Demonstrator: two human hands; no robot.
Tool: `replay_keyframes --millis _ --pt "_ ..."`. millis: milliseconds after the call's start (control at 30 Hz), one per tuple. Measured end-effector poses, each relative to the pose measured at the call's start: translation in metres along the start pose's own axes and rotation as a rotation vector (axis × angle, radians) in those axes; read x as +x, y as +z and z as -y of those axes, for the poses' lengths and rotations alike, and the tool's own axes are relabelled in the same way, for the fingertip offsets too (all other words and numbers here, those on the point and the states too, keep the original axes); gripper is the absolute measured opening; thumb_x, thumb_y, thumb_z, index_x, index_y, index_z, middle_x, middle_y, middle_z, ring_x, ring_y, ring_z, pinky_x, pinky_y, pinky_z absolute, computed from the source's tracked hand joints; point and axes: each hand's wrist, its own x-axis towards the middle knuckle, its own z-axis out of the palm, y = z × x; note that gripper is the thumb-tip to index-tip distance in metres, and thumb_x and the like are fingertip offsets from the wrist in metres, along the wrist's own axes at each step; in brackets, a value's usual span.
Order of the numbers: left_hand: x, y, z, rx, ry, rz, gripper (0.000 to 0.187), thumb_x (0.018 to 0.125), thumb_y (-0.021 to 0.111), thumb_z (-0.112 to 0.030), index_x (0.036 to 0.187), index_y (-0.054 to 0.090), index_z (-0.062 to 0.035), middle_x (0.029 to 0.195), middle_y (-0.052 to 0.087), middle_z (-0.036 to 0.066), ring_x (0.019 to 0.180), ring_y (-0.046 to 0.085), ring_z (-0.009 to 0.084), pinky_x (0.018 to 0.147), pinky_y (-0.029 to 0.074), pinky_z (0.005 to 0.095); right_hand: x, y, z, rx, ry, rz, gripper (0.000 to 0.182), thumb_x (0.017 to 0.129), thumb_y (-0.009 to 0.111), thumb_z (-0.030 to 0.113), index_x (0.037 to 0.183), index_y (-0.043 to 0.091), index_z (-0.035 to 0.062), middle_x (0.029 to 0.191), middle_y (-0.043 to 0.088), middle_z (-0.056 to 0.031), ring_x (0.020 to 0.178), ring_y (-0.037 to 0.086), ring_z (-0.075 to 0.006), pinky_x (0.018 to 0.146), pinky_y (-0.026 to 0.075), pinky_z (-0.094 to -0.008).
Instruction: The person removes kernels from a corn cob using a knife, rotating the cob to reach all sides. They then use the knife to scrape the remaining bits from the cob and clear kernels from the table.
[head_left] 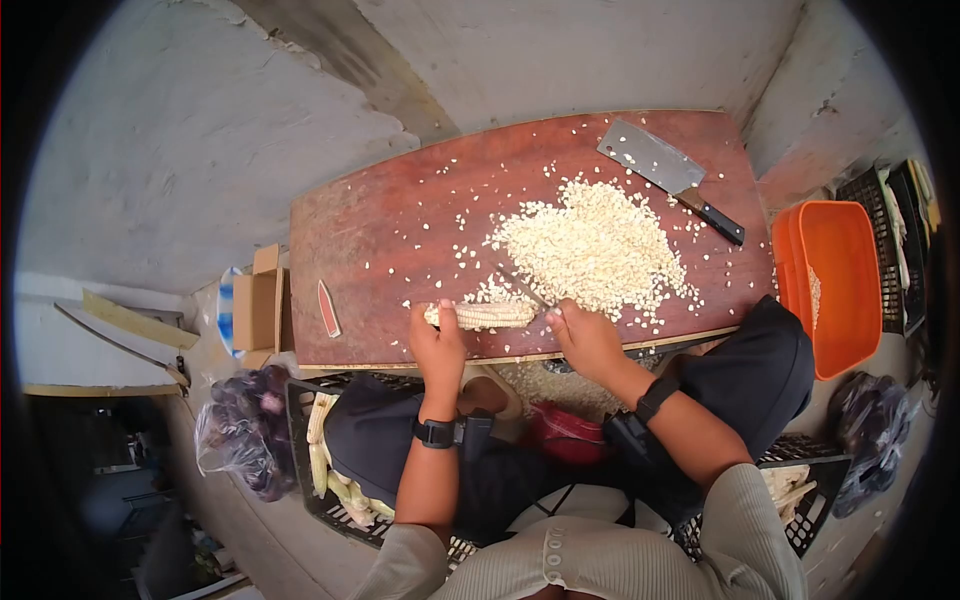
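Observation:
My left hand is closed around the left end of a pale corn cob, which lies sideways near the front edge of the red-brown table. Kernels still cover much of the cob. Closed on the handle of a thin knife is my right hand, just beyond the cob's right end. The blade points up and left, over the table. Behind both hands spreads a large heap of loose kernels, with more scattered around it.
A cleaver lies at the table's back right. A small red-and-white object is at the left. An orange bin stands right of the table. Black crates with corn flank my legs; a cardboard box is at left.

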Motion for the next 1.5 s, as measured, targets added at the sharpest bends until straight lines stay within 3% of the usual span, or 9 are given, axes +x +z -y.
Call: replay_keyframes --millis 167,333,467,767,867,1000,1133,1333,1500 --pt "0.018 -0.026 0.009 -0.113 -0.071 -0.160 0.029 0.093 0.058 -0.026 0.085 0.052 0.0014 0.066 0.054 0.010 0.056 0.050 0.0201 0.053 0.040 0.0342 -0.013 0.009 -0.005 0.085 0.052 -0.117 0.029 0.098 0.045 0.031 0.097 0.050 0.0017 0.068 0.058 -0.0224 0.066 0.059 -0.0422 0.058 0.044 -0.0504" --pt "0.019 -0.062 -0.022 -0.390 -0.129 -0.386 0.029 0.096 0.056 -0.029 0.082 0.051 -0.0032 0.060 0.049 0.001 0.046 0.043 0.0063 0.042 0.033 0.0249 -0.026 0.016 0.002 0.022 -0.213 0.063 0.030 0.095 0.048 0.031 0.094 0.055 0.0018 0.081 0.063 -0.0219 0.077 0.062 -0.0400 0.067 0.047 -0.0511" --pt "0.011 -0.064 -0.015 -0.399 -0.080 -0.312 0.030 0.096 0.056 -0.031 0.087 0.050 -0.0032 0.061 0.048 0.000 0.048 0.043 0.0070 0.042 0.033 0.0235 -0.035 0.042 0.012 -0.120 -0.220 0.219 0.032 0.093 0.050 0.032 0.088 0.060 0.0014 0.081 0.064 -0.0206 0.078 0.062 -0.0389 0.068 0.048 -0.0497" --pt "-0.004 -0.073 -0.027 -0.492 -0.114 -0.230 0.029 0.095 0.058 -0.032 0.090 0.051 -0.0038 0.064 0.049 0.000 0.050 0.044 0.0062 0.042 0.034 0.0211 0.009 0.001 -0.007 -0.226 0.071 -0.122 0.041 0.094 0.051 0.037 0.079 0.059 -0.0010 0.078 0.063 -0.0230 0.074 0.061 -0.0411 0.068 0.047 -0.0491" --pt "-0.005 -0.078 -0.017 -0.522 -0.125 -0.176 0.029 0.094 0.059 -0.032 0.092 0.051 -0.0034 0.063 0.049 0.001 0.049 0.044 0.0055 0.042 0.035 0.0215 0.009 -0.019 -0.009 -0.160 0.072 -0.100 0.041 0.095 0.047 0.036 0.084 0.061 -0.0001 0.078 0.063 -0.0245 0.075 0.060 -0.0430 0.070 0.046 -0.0514" --pt "-0.007 -0.080 -0.014 -0.533 -0.129 -0.159 0.030 0.094 0.059 -0.032 0.092 0.052 -0.0032 0.062 0.050 0.001 0.049 0.045 0.0053 0.040 0.036 0.0218 -0.020 -0.019 0.006 -0.080 -0.092 0.019 0.043 0.095 0.046 0.039 0.084 0.060 0.0005 0.076 0.060 -0.0245 0.074 0.059 -0.0434 0.069 0.045 -0.0511" --pt "-0.009 -0.081 -0.020 -0.564 -0.183 -0.128 0.031 0.093 0.060 -0.033 0.092 0.053 -0.0031 0.062 0.049 0.001 0.048 0.045 0.0053 0.038 0.035 0.0218 -0.032 -0.010 -0.009 -0.303 -0.291 0.231 0.044 0.094 0.047 0.041 0.084 0.061 0.0012 0.080 0.063 -0.0216 0.075 0.060 -0.0411 0.068 0.046 -0.0492" --pt "-0.011 -0.075 -0.016 -0.583 -0.201 -0.075 0.035 0.092 0.061 -0.037 0.094 0.054 -0.0026 0.064 0.050 0.001 0.050 0.047 0.0055 0.038 0.038 0.0216 -0.022 -0.030 -0.033 -0.359 0.059 -0.115 0.043 0.092 0.052 0.041 0.082 0.060 -0.0005 0.075 0.063 -0.0238 0.072 0.062 -0.0411 0.065 0.047 -0.0492" --pt "-0.017 -0.052 -0.018 -0.464 -0.123 0.049 0.037 0.090 0.064 -0.037 0.089 0.054 -0.0019 0.064 0.052 0.002 0.050 0.049 0.0073 0.039 0.039 0.0251 -0.031 -0.040 -0.011 -0.091 -0.015 -0.153 0.038 0.095 0.048 0.036 0.082 0.055 0.0007 0.073 0.060 -0.0247 0.072 0.060 -0.0432 0.064 0.045 -0.0498"
